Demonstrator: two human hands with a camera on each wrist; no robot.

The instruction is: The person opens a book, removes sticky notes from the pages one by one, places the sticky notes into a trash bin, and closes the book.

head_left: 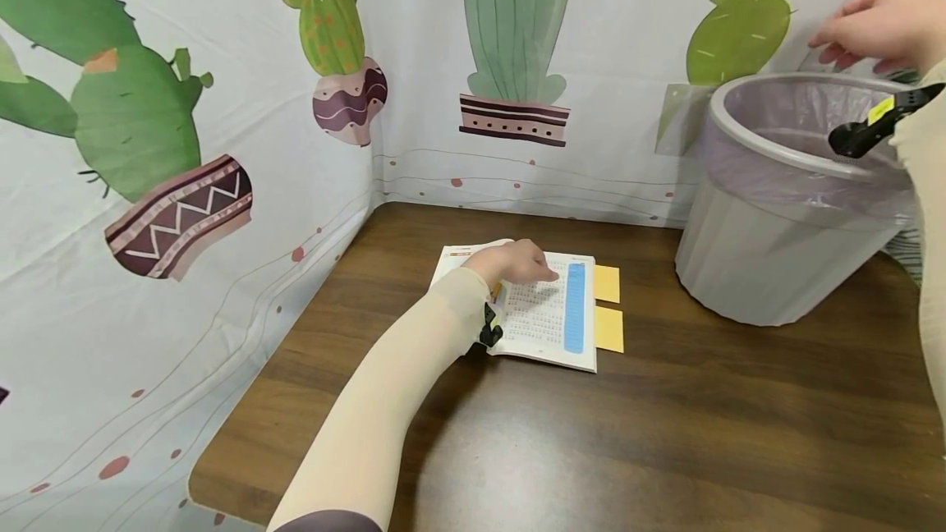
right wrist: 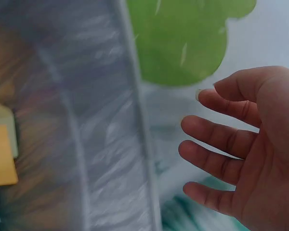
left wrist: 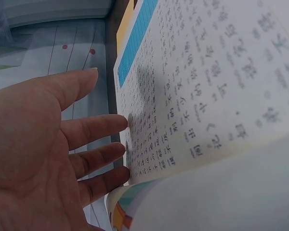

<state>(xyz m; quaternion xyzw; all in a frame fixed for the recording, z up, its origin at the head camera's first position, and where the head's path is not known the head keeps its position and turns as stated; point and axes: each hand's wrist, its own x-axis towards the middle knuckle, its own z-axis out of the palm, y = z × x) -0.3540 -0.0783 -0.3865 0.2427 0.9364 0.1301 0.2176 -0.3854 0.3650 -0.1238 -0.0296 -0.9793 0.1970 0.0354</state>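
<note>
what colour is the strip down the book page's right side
Blue; the strip on the book shows best in the head view.

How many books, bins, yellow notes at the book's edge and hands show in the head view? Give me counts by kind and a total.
Book: 1
Bin: 1
Yellow notes at the book's edge: 2 (upper note, lower note)
Hands: 2 (left hand, right hand)
Total: 6

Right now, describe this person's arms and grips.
Left grip and right grip are bare. Left sleeve and right sleeve are cream, purple cloth meeting the left. Left camera and right camera are black, the right with a yellow label.
</note>
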